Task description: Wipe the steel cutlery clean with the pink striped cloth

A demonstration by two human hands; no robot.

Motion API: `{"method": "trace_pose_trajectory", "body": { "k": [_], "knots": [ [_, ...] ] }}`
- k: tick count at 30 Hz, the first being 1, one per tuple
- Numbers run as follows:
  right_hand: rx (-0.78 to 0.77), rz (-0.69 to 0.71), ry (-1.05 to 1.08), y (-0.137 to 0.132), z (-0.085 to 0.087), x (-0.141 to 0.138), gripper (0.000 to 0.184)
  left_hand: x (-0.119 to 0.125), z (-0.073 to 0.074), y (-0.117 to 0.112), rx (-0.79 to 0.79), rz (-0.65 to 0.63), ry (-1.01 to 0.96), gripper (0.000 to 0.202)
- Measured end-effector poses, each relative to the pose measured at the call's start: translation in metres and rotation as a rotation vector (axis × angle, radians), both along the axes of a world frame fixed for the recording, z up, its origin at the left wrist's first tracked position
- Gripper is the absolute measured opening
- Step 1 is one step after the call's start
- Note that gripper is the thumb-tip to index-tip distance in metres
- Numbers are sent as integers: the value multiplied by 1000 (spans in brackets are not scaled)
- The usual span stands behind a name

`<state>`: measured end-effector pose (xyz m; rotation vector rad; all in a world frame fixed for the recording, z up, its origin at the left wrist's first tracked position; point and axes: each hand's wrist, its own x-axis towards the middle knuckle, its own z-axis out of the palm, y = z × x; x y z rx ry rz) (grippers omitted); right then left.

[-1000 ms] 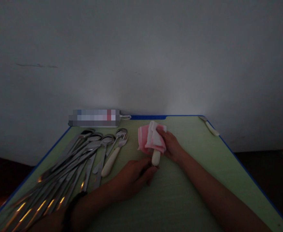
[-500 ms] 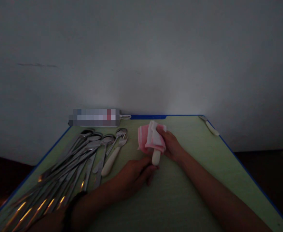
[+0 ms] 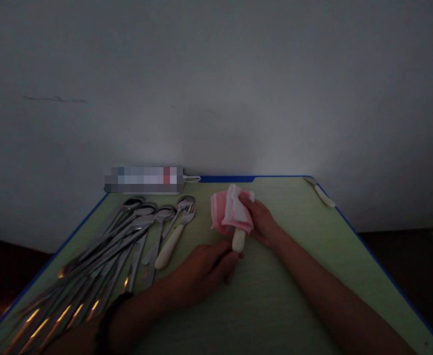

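Observation:
My right hand (image 3: 262,219) is closed on a pink and white cloth (image 3: 234,209), thumb on top. The cloth is folded around the upper part of a piece of cutlery, so its head is hidden. Only the thick cream-white handle (image 3: 239,240) sticks out below. The fingers of my left hand (image 3: 209,268) grip the low end of that handle. Left of my hands lies a fork (image 3: 175,236) with a similar cream handle, beside a pile of metal spoons and other cutlery (image 3: 116,251).
Another white-handled piece of cutlery (image 3: 319,191) lies at the table's far right corner. A blurred-out box-like object (image 3: 144,180) with a white loop is at the back left edge. The pale green table (image 3: 293,296) has a blue rim and stands against a grey wall (image 3: 216,88).
Almost nothing differs. Both hands, the cloth and the handle keep nearly the same place, with only a very slight shift at the cloth.

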<state>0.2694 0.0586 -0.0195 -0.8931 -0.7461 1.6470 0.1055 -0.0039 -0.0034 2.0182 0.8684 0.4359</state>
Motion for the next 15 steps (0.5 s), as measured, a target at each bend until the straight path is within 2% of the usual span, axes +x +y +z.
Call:
{"method": "trace_pose_trajectory", "body": {
  "k": [4, 8, 15],
  "knots": [
    [96, 7, 9, 0, -5, -2, 31, 1, 0, 1, -11, 66, -14, 30],
    [233, 9, -124, 0, -12, -2, 29, 4, -2, 4, -22, 188, 41, 35],
    [341, -140, -491, 2, -13, 4, 35, 4, 0, 7, -2, 157, 110, 30]
  ]
}}
